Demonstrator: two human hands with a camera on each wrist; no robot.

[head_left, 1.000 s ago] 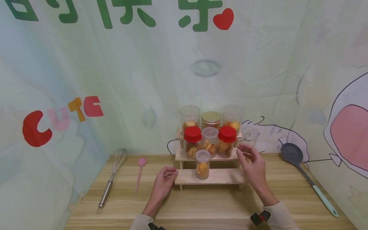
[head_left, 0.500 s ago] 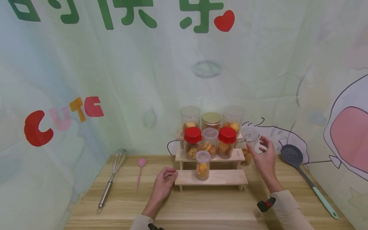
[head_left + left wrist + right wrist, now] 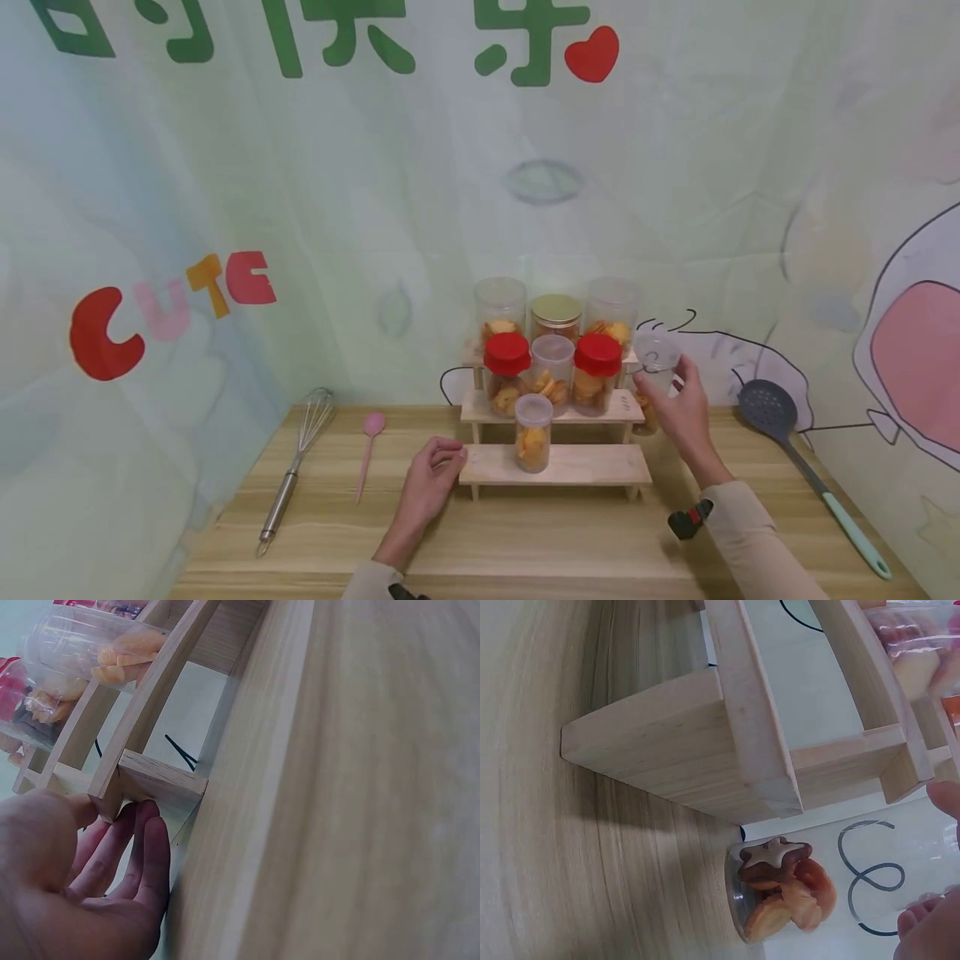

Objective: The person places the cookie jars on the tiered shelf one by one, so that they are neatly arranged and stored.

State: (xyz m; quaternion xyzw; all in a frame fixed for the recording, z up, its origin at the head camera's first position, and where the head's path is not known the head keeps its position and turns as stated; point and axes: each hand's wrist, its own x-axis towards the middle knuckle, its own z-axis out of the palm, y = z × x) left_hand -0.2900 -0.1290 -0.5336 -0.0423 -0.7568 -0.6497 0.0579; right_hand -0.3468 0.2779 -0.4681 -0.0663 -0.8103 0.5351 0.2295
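A three-step wooden display stand [image 3: 495,475] bears several clear jars of cookies. At the left end of its lowest step, my left hand [image 3: 431,483] pinches the board, thumb above and fingers underneath in the left wrist view. Beyond the stand's right side, a tall clear jar [image 3: 657,354] rises from the tabletop. My right hand [image 3: 681,417] grips its upper part between thumb and fingers. In the right wrist view, a star-shaped cookie [image 3: 776,859] and other cookies lie at the jar's bottom; that hand shows only partly there.
A lone small jar [image 3: 533,437] stands on the lowest step. Red-lidded jars [image 3: 507,357] flank another on the middle step; a gold-lidded jar [image 3: 556,310] is on top. A whisk [image 3: 288,483] and pink spoon [image 3: 367,454] lie left, a grey skimmer [image 3: 768,408] right.
My right hand has moved away from the stand's right side, over to the tall jar, and its fingers have come round it. My left hand has stayed at the lowest step.
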